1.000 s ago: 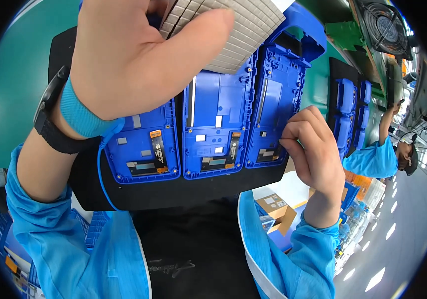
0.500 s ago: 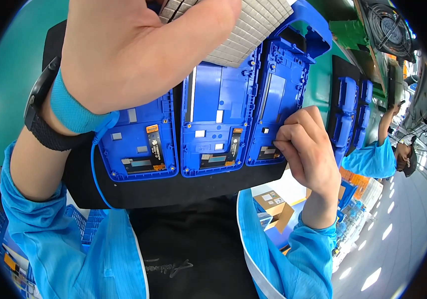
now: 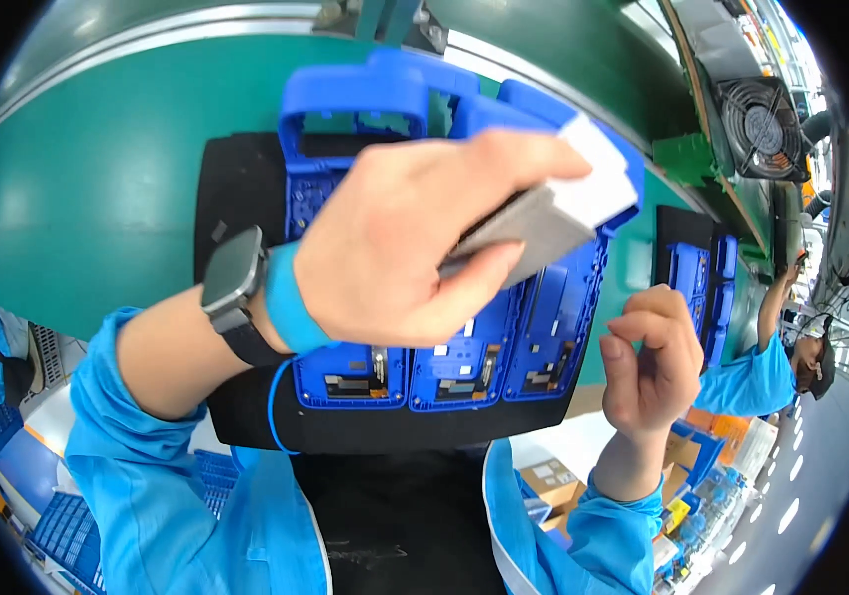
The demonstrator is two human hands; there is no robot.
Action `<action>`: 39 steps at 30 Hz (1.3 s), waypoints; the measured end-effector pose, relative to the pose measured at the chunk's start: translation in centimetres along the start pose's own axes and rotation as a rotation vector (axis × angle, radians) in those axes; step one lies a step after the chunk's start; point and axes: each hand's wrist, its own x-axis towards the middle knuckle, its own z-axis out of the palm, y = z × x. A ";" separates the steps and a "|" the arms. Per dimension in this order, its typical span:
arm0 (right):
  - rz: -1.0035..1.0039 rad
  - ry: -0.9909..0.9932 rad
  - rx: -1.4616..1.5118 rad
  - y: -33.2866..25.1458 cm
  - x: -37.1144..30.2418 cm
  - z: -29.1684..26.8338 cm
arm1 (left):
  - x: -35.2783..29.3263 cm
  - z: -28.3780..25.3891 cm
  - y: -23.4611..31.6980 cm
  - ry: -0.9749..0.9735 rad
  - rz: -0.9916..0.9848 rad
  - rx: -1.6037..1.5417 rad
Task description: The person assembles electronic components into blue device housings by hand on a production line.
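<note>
My left hand (image 3: 395,238), with a watch (image 3: 233,278) and blue wrist strap (image 3: 296,297) at its wrist, grips a stack of grey pad sheets (image 3: 534,238) with white layers (image 3: 588,174). It hangs over three blue plastic housings and hides much of them. The left housing (image 3: 353,357), middle housing (image 3: 449,347) and right housing (image 3: 568,297) lie side by side, inner faces up, with small pale pads and dark flat strips inside. To the right, apart from them, my right hand (image 3: 655,362) is closed, fingers curled to the thumb; whatever they hold is hidden.
Beneath the housings lies a black mat (image 3: 296,426) on the green table (image 3: 137,198). More blue housings (image 3: 687,273) sit on another dark mat at right. A fan (image 3: 764,129) stands at far right, near another person (image 3: 752,347). A blue cord (image 3: 274,407) trails from my left wrist strap.
My left hand has moved right and down in the picture with the stack, now tilted. My right hand has come away from the right housing. The view has shifted, showing more of the far table.
</note>
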 end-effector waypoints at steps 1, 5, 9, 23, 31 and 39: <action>-0.018 0.010 -0.002 -0.7 1.0 0.6 | -0.2 0.3 0.0 0.018 -0.005 -0.074; -0.151 0.156 0.008 -2.4 5.2 2.9 | -0.4 0.2 0.2 0.017 -0.011 -0.110; -0.178 0.189 0.024 -2.8 6.9 4.0 | -0.2 0.3 0.4 0.024 0.005 -0.121; -0.356 0.006 -0.235 -0.7 8.6 4.5 | -0.7 0.3 1.0 -0.020 -0.282 -0.343; -0.141 -0.106 0.204 -2.4 6.6 1.9 | 0.0 -0.1 0.0 0.355 -0.257 -0.242; -0.170 -0.599 0.111 -1.7 4.6 5.5 | 1.1 -2.0 -0.6 0.450 0.028 0.127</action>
